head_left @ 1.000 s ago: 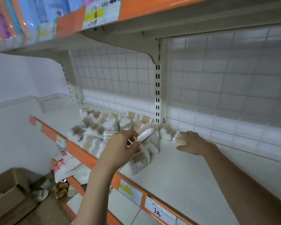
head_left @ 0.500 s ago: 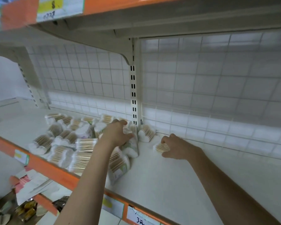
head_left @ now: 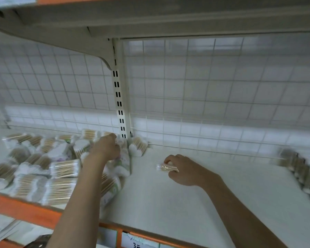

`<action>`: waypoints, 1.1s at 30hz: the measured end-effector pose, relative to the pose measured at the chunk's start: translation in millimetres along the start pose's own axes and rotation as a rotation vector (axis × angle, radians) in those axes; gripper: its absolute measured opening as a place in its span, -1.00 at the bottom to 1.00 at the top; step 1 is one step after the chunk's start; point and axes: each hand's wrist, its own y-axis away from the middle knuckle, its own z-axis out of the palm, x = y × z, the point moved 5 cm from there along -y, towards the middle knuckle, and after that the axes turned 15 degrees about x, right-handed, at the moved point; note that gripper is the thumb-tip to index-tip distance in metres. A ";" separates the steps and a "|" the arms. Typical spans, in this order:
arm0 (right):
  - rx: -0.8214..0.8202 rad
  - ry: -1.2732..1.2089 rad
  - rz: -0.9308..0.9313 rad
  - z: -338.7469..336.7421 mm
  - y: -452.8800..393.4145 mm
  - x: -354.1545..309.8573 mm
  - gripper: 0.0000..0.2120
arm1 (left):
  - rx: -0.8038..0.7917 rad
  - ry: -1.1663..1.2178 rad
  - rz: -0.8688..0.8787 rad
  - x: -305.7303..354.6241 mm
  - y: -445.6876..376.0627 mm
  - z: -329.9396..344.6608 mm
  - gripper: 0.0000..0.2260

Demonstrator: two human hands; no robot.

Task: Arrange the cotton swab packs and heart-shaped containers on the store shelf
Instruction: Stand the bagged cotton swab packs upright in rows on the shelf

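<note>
The orange shelf edge (head_left: 25, 210) runs along the bottom, at 7 o'clock. On the white shelf (head_left: 168, 199), the right hand (head_left: 184, 170) pinches one small swab pack (head_left: 166, 167), near the middle. At 9 o'clock lies a pile of packs (head_left: 43, 169). The left hand (head_left: 106, 148) reaches into the pile's far side, fingers curled and hidden among the packs; I cannot tell if it holds one. Blurry containers (head_left: 301, 169) sit at 3 o'clock. A wire grid (head_left: 204, 83) stands behind.
</note>
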 end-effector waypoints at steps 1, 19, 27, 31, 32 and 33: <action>0.038 -0.022 -0.002 -5.9 3.6 -1.0 -0.65 | 0.046 0.023 0.038 9.6 6.1 -7.6 -0.59; 0.693 -0.702 0.272 -126.9 150.3 35.6 -0.90 | 0.038 0.996 0.146 162.7 154.2 -12.2 -0.55; 0.677 -0.559 0.276 -151.4 196.0 66.5 -0.40 | -0.025 0.933 0.198 195.4 167.5 13.8 -0.88; 0.735 -0.386 0.256 -172.5 218.9 82.7 -0.66 | -0.028 0.944 0.171 213.7 177.7 22.8 -0.90; 0.754 -0.413 0.266 -177.3 225.1 88.4 -0.70 | -0.034 0.951 0.167 219.6 181.1 23.9 -0.90; 0.766 -0.446 0.272 -181.9 231.6 93.5 -0.71 | -0.041 0.951 0.176 225.7 184.5 25.8 -0.90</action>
